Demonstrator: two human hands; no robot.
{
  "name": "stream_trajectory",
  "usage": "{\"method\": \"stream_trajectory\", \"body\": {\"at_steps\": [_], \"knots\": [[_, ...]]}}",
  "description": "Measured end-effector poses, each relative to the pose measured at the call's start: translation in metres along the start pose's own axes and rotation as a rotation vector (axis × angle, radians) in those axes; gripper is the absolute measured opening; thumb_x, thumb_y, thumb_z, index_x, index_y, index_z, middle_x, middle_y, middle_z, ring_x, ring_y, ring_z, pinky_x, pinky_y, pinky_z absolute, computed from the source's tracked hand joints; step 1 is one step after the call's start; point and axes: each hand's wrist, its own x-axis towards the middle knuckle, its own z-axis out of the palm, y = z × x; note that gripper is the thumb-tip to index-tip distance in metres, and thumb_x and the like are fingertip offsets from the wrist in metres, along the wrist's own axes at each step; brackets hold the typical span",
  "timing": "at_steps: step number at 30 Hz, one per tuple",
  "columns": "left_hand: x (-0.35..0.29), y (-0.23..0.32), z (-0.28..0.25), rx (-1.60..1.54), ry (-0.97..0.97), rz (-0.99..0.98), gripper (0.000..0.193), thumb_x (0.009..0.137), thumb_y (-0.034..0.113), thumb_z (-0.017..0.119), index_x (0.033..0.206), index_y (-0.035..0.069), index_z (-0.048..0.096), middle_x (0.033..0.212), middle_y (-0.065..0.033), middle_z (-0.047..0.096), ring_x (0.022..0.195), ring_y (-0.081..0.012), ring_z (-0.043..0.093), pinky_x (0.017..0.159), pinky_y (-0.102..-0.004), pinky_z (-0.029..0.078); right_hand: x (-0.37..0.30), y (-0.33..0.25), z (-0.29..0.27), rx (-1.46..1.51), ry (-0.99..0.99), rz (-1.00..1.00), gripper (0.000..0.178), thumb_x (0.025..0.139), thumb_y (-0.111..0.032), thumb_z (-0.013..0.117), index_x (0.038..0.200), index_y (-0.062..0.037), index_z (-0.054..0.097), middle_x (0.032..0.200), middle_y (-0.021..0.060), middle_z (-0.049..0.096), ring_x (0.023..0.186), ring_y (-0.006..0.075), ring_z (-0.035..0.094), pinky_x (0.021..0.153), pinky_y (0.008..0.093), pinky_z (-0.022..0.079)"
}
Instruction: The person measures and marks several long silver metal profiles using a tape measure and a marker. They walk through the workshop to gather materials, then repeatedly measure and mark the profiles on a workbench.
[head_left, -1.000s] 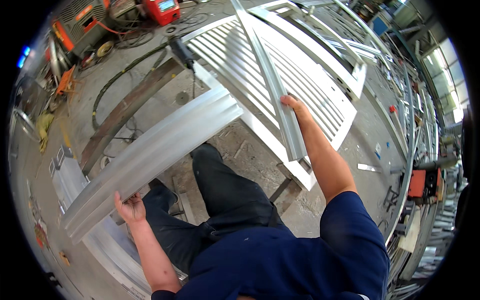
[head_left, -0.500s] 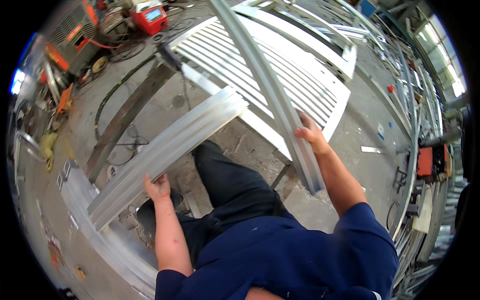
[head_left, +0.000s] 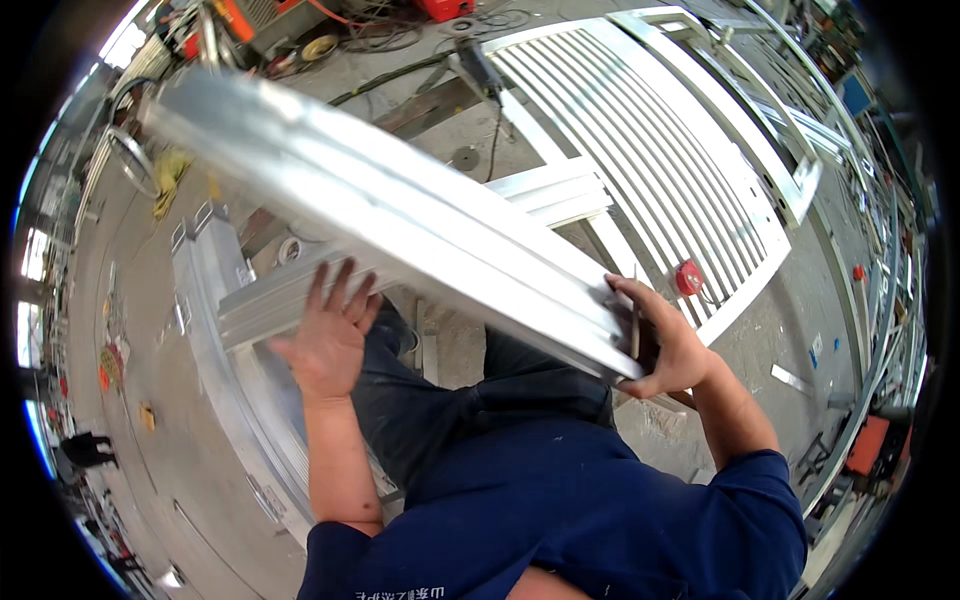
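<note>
A long silvery metal profile [head_left: 420, 225] with lengthwise ridges slants across the view in front of me. My right hand [head_left: 678, 345] is closed round its near right end, thumb below and fingers above. The far left end is raised and blurred. My left hand [head_left: 330, 345] is open beside the profile's lower edge, fingers spread, holding nothing; I cannot tell whether the fingertips touch it. Beneath the raised piece lie similar metal profiles [head_left: 570, 190], their middle hidden by it. A white slatted metal panel [head_left: 745, 292] stretches beyond my right hand, with a small red round object [head_left: 688, 277] at its near edge.
A dark power tool [head_left: 478, 68] with a cord stands by the panel's left corner. More metal profiles [head_left: 215, 300] lie at my left. Long metal lengths run along the right side near a red box [head_left: 868, 445]. Cables and red machines [head_left: 445, 8] are at the back.
The profile in my right hand has swung leftward and down, from pointing away to slanting left. My left hand has come off the lower profiles and opened. The view has turned left.
</note>
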Motion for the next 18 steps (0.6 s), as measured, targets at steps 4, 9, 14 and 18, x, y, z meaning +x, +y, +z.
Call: {"method": "stream_trajectory", "body": {"at_steps": [4, 9, 14, 18], "knots": [[-0.032, 0.041, 0.001, -0.102, 0.557, 0.161, 0.078, 0.085, 0.052, 0.066, 0.141, 0.003, 0.040, 0.138, -0.0139, 0.051, 0.126, -0.0297, 0.051, 0.107, -0.0491, 0.042, 0.033, -0.030, 0.007, -0.388, -0.284, -0.186, 0.106, 0.051, -0.027, 0.084, 0.143, -0.0071, 0.034, 0.146, 0.0134, 0.043, 0.133, 0.0464, 0.035, 0.110, 0.0537, 0.030], [-0.108, 0.030, -0.049, -0.215, 0.799, 0.059, 0.047, 0.088, 0.021, 0.064, 0.131, 0.005, 0.051, 0.125, -0.0088, 0.062, 0.113, -0.0261, 0.061, 0.094, -0.0421, 0.053, 0.073, -0.027, 0.022, -0.547, -0.427, -0.236, 0.103, 0.055, -0.026, 0.083, 0.143, -0.0054, 0.035, 0.143, 0.0179, 0.043, 0.136, 0.0442, 0.032, 0.115, 0.0505, 0.026], [-0.118, 0.008, -0.066, -0.291, 0.675, 0.117, 0.041, 0.084, 0.015, 0.065, 0.123, 0.005, 0.058, 0.117, -0.0073, 0.066, 0.109, -0.0248, 0.064, 0.090, -0.0383, 0.056, 0.085, -0.013, 0.030, -0.697, -0.365, -0.200, 0.104, 0.054, -0.024, 0.084, 0.143, -0.0031, 0.033, 0.139, 0.0222, 0.043, 0.135, 0.0403, 0.035, 0.118, 0.0485, 0.023], [-0.113, 0.005, -0.078, -0.347, 0.619, 0.107, 0.042, 0.084, 0.016, 0.065, 0.123, 0.003, 0.058, 0.121, -0.0103, 0.065, 0.114, -0.0267, 0.061, 0.096, -0.0446, 0.053, 0.093, 0.000, 0.044, -0.721, -0.340, -0.139, 0.099, 0.061, -0.020, 0.081, 0.144, -0.0017, 0.031, 0.140, 0.0226, 0.042, 0.135, 0.0372, 0.036, 0.119, 0.0476, 0.020]]}}
